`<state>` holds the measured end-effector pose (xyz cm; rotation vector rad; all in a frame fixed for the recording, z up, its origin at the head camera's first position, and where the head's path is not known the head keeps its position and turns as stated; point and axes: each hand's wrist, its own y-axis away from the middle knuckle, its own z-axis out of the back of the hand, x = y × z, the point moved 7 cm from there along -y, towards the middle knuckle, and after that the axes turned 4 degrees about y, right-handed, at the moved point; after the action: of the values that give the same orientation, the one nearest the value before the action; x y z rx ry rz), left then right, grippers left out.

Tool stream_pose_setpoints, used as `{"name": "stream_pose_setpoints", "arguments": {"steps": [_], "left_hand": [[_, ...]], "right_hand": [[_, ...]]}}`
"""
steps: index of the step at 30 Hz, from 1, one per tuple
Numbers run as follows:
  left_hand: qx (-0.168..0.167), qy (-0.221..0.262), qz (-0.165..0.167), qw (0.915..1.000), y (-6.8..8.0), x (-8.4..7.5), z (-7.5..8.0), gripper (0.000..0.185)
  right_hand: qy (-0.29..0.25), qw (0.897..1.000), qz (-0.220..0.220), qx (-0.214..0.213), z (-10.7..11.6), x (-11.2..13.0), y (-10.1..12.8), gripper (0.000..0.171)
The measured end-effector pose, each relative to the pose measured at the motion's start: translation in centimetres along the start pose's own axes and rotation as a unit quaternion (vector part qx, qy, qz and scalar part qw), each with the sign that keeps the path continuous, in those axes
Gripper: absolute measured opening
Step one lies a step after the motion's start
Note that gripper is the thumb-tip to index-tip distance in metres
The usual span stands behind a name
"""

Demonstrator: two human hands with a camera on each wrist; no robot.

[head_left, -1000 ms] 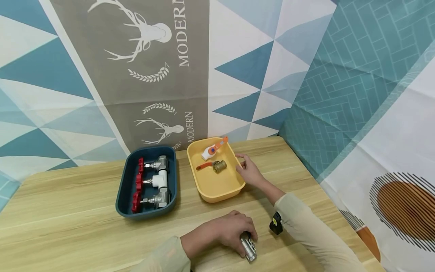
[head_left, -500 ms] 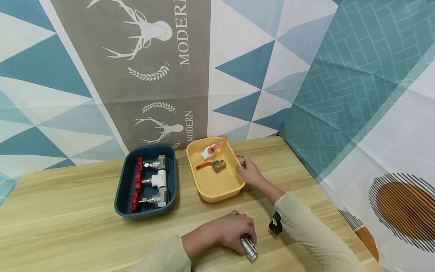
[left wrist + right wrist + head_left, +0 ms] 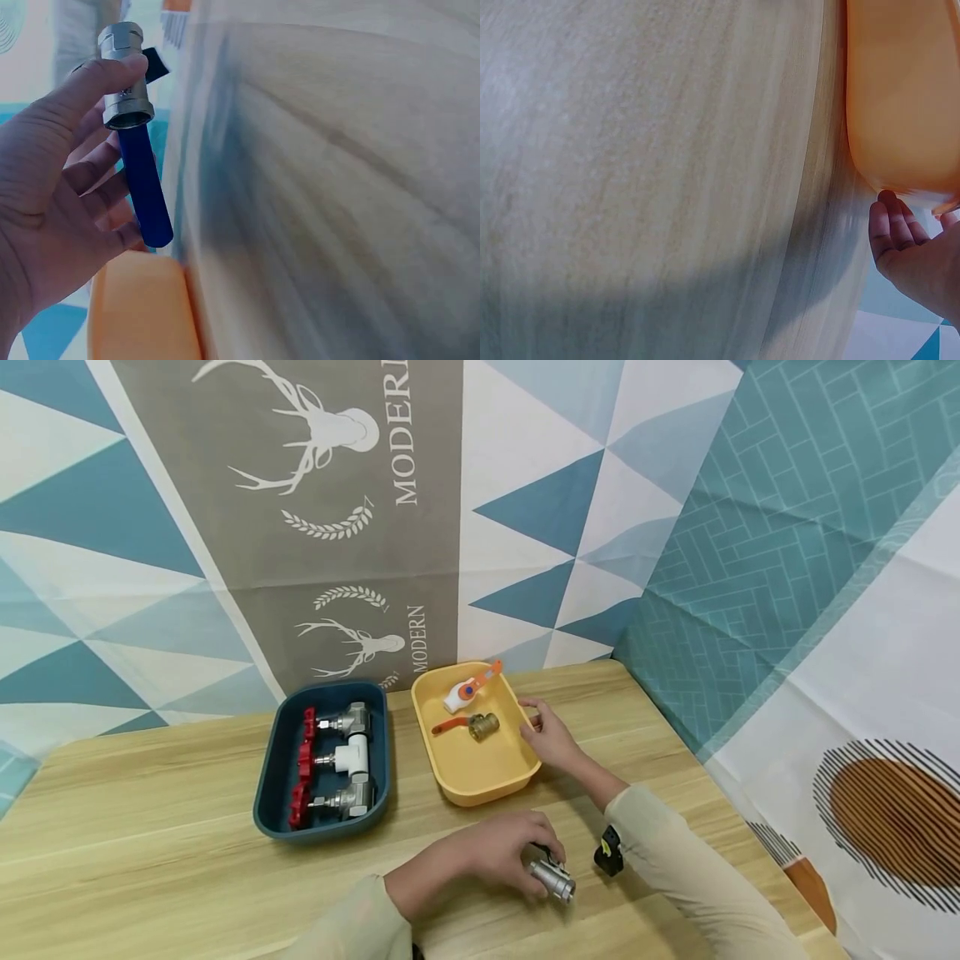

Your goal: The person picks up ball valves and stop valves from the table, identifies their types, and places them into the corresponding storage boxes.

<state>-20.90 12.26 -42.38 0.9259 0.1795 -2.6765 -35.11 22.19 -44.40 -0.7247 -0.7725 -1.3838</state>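
My left hand (image 3: 504, 852) holds a silver ball valve (image 3: 553, 881) above the near part of the table. In the left wrist view, the thumb presses the valve's metal body (image 3: 127, 96), and its blue lever handle (image 3: 145, 187) lies along the fingers. My right hand (image 3: 553, 737) holds the right rim of a yellow bin (image 3: 487, 768), thumb at the rim and fingers against the outer wall. Inside that bin lie a white plastic ball valve (image 3: 459, 696) with an orange lever and a brass ball valve (image 3: 484, 727) with a red-orange lever.
Left of the yellow bin stands a dark blue bin (image 3: 264, 793). It contains two metal valves and a white one (image 3: 352, 758), all with red handwheels (image 3: 306, 760). Patterned cloth (image 3: 525, 527) hangs behind the wooden table (image 3: 187, 877). A black wrist device (image 3: 610, 852) sits by the right sleeve.
My left hand has lifted slightly and turned the silver ball valve, whose free end has swung up and to the right. The right hand and both bins look unchanged.
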Motion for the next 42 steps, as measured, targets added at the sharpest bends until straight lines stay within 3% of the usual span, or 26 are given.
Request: {"name": "stream_pose_setpoints", "arguments": {"steps": [6,14,24,32,42], "left_hand": [[-0.031,0.067,0.012,0.9972,0.4,0.4,1.4,0.035],[-0.087,0.133,0.016,0.9871,0.8,0.7,2.9,0.035],[-0.115,0.177,0.015,0.9774,1.2,0.9,3.9,0.035],[-0.165,0.180,0.025,0.9695,1.6,1.0,5.7,0.036],[-0.195,0.200,0.042,0.9593,1.7,1.1,6.8,0.037]], "right_hand": [[-0.004,1.000,-0.001,0.003,0.0,-0.2,-0.2,0.042],[-0.012,1.000,0.009,0.002,0.1,0.0,-0.1,0.042],[-0.013,1.000,0.007,0.001,-0.1,0.0,-0.1,0.043],[-0.033,0.999,0.012,0.003,0.0,0.0,-0.1,0.043],[-0.021,1.000,0.006,-0.007,0.0,0.2,0.0,0.041]]}}
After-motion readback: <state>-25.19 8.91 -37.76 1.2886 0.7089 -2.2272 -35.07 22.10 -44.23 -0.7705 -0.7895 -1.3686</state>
